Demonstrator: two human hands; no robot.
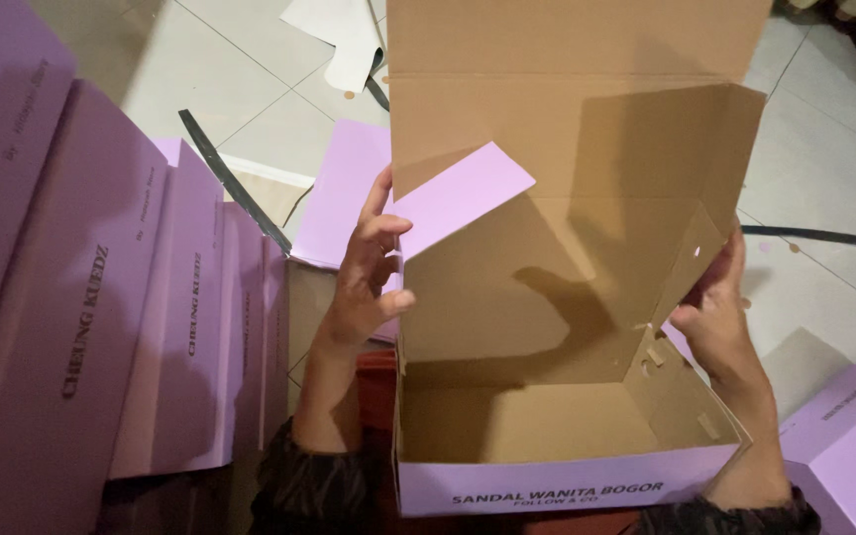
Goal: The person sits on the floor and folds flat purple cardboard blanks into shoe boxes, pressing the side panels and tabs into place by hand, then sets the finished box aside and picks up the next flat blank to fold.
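Note:
I hold an open cardboard box (547,297), lilac outside and brown inside, with its lid standing up toward the top of the view. My left hand (367,272) grips the box's left wall, fingers beside a lilac side flap (463,193) that is folded inward. My right hand (715,312) holds the right wall, where a brown flap leans inward. The box is empty and its lilac front panel faces me.
A row of finished lilac boxes (81,317) stands at the left. Another lilac box (854,446) lies at lower right. A flat lilac sheet (344,188), white paper scraps (344,35) and dark strips (230,178) lie on the tiled floor.

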